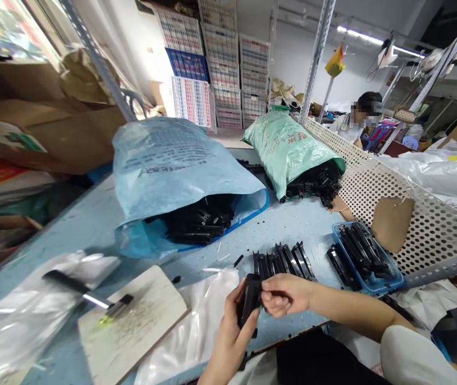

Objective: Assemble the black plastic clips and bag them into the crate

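Note:
Near the table's front edge, my left hand (231, 334) is wrapped round a black plastic part (249, 300), long and boxy, held tilted upward. My right hand (284, 295) is closed in a pinch against the upper right side of this part; whatever its fingertips grip is hidden. Just beyond my hands lies a row of similar black plastic parts (282, 261), side by side. To the right, a blue tray (388, 286) holds several more black pieces, and one black piece (342, 266) leans along its left side.
A blue sack (164, 160) and a green sack (284, 144) spill black parts. At left, a black-handled scraper-like tool (95, 299) rests on a pale board (156, 315) beside clear plastic bags (204, 299). A perforated metal panel (432, 214) borders the right. Another person sits at the back right.

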